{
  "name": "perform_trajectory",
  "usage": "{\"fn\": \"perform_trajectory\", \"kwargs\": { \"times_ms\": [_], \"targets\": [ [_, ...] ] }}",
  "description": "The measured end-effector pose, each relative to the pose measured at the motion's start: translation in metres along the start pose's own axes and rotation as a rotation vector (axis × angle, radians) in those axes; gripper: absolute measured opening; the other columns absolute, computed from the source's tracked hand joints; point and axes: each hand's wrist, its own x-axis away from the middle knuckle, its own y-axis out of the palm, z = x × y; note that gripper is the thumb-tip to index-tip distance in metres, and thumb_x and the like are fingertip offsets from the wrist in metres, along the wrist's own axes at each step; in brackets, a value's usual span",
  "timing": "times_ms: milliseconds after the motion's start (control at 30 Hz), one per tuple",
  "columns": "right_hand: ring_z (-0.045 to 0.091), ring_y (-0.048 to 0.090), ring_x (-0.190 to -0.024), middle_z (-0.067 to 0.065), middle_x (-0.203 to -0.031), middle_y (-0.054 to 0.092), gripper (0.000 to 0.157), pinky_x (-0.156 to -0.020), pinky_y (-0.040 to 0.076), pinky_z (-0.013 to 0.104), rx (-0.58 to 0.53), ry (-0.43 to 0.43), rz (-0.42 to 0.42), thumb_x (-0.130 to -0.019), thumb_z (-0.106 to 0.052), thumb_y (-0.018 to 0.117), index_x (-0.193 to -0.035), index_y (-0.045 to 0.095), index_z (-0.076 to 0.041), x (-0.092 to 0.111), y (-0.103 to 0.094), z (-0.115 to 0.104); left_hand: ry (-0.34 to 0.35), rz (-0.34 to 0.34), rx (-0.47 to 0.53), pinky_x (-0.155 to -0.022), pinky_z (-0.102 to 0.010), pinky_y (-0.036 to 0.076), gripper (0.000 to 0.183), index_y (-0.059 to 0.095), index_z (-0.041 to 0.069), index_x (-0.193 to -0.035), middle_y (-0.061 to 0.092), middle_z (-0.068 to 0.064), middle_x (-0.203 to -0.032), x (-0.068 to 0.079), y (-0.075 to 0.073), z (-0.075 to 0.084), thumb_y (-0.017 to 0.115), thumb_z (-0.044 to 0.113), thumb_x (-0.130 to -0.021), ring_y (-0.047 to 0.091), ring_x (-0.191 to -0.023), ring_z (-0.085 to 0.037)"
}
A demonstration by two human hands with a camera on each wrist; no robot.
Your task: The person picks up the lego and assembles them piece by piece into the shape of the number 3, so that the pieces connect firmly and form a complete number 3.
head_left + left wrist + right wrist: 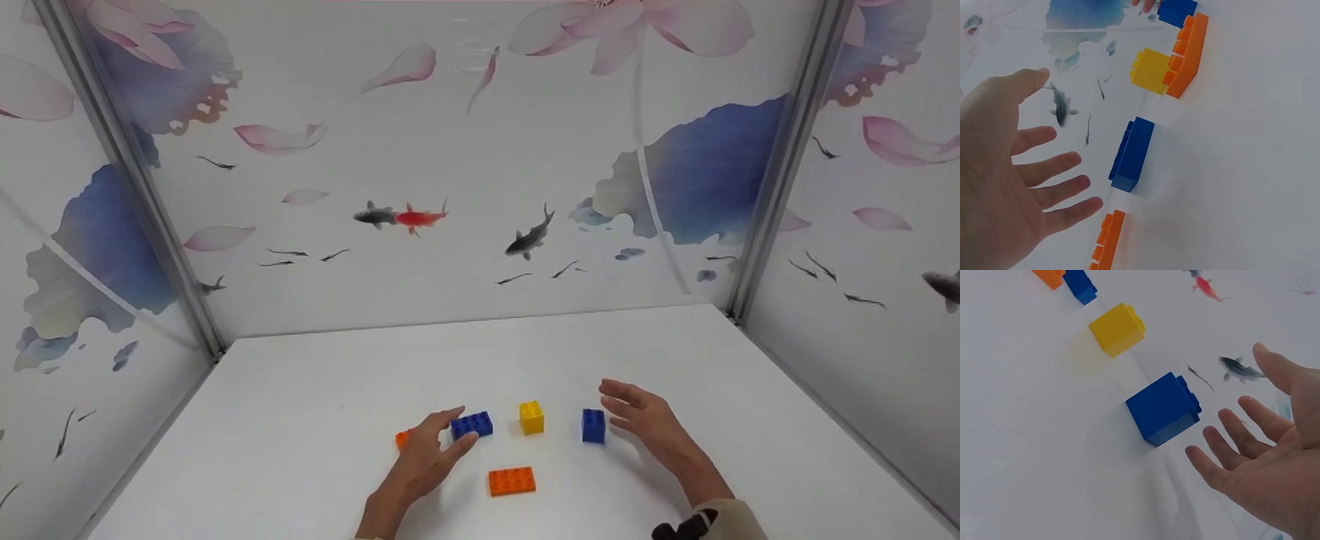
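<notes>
In the head view my left hand (426, 459) hovers above the table with fingers spread. It overlaps an orange brick (403, 437), mostly hidden behind it, and sits close to a long blue brick (472, 426). My right hand (646, 418), fingers extended, is just right of a tall blue brick (593, 426); the right wrist view shows a gap between fingertips and that blue brick (1163, 409). Between the two blue bricks stands a yellow brick (532, 418). Nearer the front lies a flat orange brick (511, 481), studs up. Both palms hold nothing.
The white table (315, 405) is enclosed by printed panels with fish and petals. The back panel (450, 277) meets the table's far edge. Metal posts stand at the left corner (150, 195) and right corner (776, 172).
</notes>
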Motion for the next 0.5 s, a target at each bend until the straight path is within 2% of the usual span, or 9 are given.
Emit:
{"fn": "perform_trajectory", "kwargs": {
  "times_ms": [133, 233, 367, 500],
  "targets": [
    [0.036, 0.042, -0.145, 0.017, -0.158, 0.041, 0.068, -0.114, 0.042, 0.048, -0.005, 0.036, 0.001, -0.097, -0.040, 0.063, -0.152, 0.040, -0.007, -0.001, 0.004, -0.002, 0.006, -0.048, 0.026, -0.104, -0.053, 0.051, 0.058, 0.054, 0.014, -0.143, 0.057, -0.012, -0.142, -0.002, 0.007, 0.001, 0.065, 0.045, -0.095, 0.056, -0.128, -0.032],
    [0.037, 0.042, -0.144, 0.018, -0.157, 0.041, 0.066, -0.116, 0.040, 0.051, -0.028, 0.063, 0.006, -0.098, -0.035, 0.064, -0.151, 0.041, -0.006, -0.002, 0.005, -0.001, 0.002, -0.078, 0.058, -0.103, -0.050, 0.053, 0.054, 0.057, 0.014, -0.141, 0.060, -0.010, -0.139, -0.003, 0.013, 0.001, 0.067, 0.041, -0.095, 0.058, -0.125, -0.029],
    [0.038, 0.040, -0.146, 0.018, -0.158, 0.040, 0.066, -0.117, 0.037, 0.054, -0.052, 0.100, -0.006, -0.097, -0.034, 0.065, -0.151, 0.041, -0.006, -0.003, 0.004, 0.003, -0.033, -0.103, 0.107, -0.102, -0.050, 0.053, 0.051, 0.059, 0.016, -0.138, 0.063, -0.008, -0.135, -0.003, 0.018, 0.002, 0.069, 0.038, -0.094, 0.060, -0.121, -0.026],
    [0.036, 0.043, -0.144, 0.016, -0.156, 0.043, 0.067, -0.116, 0.040, 0.052, -0.038, 0.155, 0.004, -0.094, -0.036, 0.069, -0.150, 0.045, -0.009, -0.003, 0.005, 0.010, -0.078, -0.118, 0.154, -0.095, -0.046, 0.057, 0.049, 0.061, 0.016, -0.135, 0.066, -0.007, -0.127, -0.004, 0.021, 0.003, 0.073, 0.033, -0.091, 0.062, -0.115, -0.025]
  ]
}}
